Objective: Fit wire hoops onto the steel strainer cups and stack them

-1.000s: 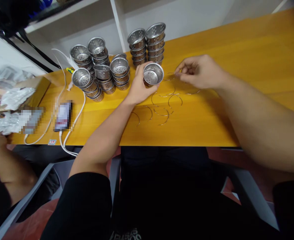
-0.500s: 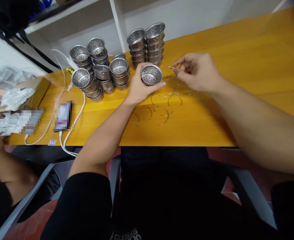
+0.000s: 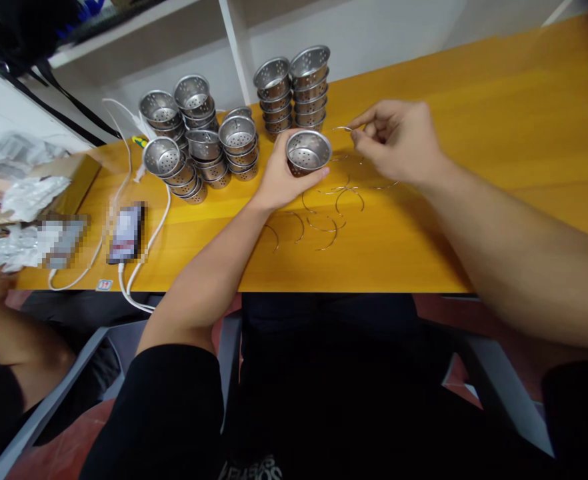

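My left hand (image 3: 279, 180) grips a perforated steel cup (image 3: 307, 151) just above the orange table (image 3: 474, 133), mouth facing up toward me. To its right my right hand (image 3: 399, 137) pinches a thin curved wire clip (image 3: 343, 129) between thumb and forefinger, a short gap from the cup's rim. Several more wire clips (image 3: 324, 213) lie scattered on the table below both hands.
Stacks of the same steel cups (image 3: 204, 143) stand at the left, two taller stacks (image 3: 294, 87) behind my left hand. White cables (image 3: 144, 233), a blurred device (image 3: 127, 232) and crumpled wrapping (image 3: 19, 200) lie far left, where another person's arm (image 3: 4, 327) shows.
My right hand lifted a wire clip off the table and brought it up beside the cup. The left hand raised and tilted the cup slightly.
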`<state>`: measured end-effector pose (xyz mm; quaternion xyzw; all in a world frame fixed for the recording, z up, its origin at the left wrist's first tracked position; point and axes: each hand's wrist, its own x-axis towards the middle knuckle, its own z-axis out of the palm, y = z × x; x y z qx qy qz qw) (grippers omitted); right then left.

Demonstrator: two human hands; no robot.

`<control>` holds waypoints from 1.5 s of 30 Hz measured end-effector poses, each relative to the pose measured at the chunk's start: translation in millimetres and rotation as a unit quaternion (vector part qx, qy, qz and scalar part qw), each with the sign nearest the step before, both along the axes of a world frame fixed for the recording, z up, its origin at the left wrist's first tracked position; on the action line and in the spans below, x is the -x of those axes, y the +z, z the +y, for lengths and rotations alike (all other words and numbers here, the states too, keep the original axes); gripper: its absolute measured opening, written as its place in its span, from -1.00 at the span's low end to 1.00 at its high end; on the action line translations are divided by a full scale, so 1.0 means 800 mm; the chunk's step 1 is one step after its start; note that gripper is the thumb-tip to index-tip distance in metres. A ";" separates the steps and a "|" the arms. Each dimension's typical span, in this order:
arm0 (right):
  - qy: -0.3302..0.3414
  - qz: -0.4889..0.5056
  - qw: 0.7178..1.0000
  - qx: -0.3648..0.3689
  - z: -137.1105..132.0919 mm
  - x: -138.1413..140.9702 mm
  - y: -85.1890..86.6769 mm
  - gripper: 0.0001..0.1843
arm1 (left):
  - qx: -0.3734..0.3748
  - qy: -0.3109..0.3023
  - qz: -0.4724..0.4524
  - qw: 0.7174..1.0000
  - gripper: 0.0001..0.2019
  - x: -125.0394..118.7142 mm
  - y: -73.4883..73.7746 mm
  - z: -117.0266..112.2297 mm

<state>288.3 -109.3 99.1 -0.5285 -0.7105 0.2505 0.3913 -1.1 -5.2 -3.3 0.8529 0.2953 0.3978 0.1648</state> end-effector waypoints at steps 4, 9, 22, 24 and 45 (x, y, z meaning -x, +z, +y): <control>-0.009 -0.011 1.000 0.003 -0.002 0.002 0.001 -0.49 | 0.002 0.005 -0.001 1.000 0.15 0.002 -0.015 0.015; -0.010 -0.011 1.000 0.017 -0.007 0.003 0.005 -0.50 | 0.021 0.009 -0.022 0.999 0.12 -0.013 -0.005 0.006; 0.026 0.012 0.986 -0.166 0.044 -0.012 -0.060 -0.56 | 0.014 -0.031 -0.065 0.997 0.16 0.002 -0.015 0.019; 0.036 0.016 0.984 -0.171 0.047 -0.014 -0.064 -0.60 | 0.018 -0.037 -0.065 0.997 0.19 0.000 -0.021 0.024; 0.056 0.030 0.978 -0.199 0.047 -0.016 -0.063 -0.41 | 0.035 -0.054 -0.077 0.995 0.20 -0.009 -0.011 0.011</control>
